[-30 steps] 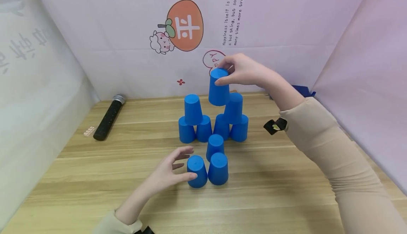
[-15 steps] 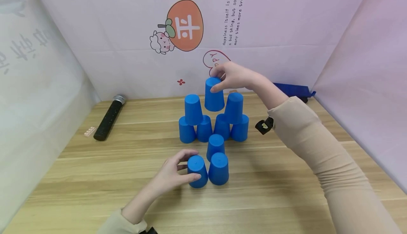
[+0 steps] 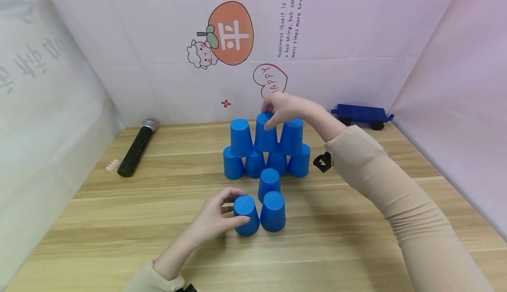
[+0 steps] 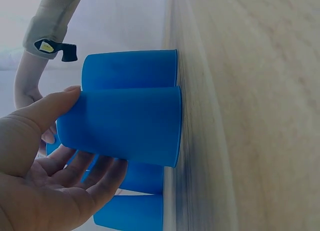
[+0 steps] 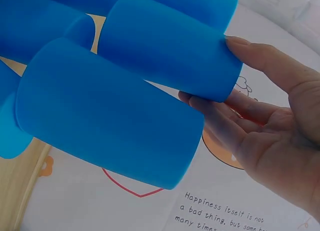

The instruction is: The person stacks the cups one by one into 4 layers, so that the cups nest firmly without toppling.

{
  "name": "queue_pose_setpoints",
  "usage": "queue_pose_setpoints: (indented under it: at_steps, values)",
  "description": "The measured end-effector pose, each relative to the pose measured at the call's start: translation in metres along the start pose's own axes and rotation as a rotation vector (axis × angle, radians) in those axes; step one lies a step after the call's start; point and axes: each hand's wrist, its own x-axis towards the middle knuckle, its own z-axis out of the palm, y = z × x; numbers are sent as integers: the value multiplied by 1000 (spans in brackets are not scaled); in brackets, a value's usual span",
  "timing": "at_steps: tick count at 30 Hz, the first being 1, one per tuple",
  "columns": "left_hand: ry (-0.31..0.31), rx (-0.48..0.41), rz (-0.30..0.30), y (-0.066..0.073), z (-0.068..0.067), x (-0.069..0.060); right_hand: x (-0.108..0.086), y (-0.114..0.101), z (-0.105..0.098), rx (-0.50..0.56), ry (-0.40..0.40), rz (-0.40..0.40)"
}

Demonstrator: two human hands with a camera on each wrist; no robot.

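Note:
Upside-down blue plastic cups stand on the wooden table in a stacked wall. In the head view, my right hand [image 3: 289, 107] pinches the middle cup [image 3: 265, 137] of the upper row by its top end. That cup sits between the left upper cup [image 3: 240, 138] and the right upper cup [image 3: 292, 138], over the bottom row [image 3: 233, 165]. Nearer to me, my left hand [image 3: 214, 216] holds a cup [image 4: 120, 123] standing on the table, thumb on one side and fingers on the other. Right of it stands another front cup [image 3: 273, 215], with one more cup [image 3: 270, 184] just behind.
A black microphone [image 3: 136, 150] with a silver head lies at the left rear. Beside it is a small pale pink item [image 3: 112, 165]. At the back right stands a blue toy wagon [image 3: 361, 114]. White printed cloth [image 3: 166, 41] encloses the table's back and sides.
My right hand has lowered its cup, moving slightly left, down between the two upper cups. The fingers of my left hand have closed in around the front left cup.

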Motion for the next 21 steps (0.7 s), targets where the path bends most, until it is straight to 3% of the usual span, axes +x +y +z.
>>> queue_pose_setpoints:
  at_steps: [21]
  values:
    - [-6,-9,-9,1,0,-1,2,2,7,-31,-29,-8]
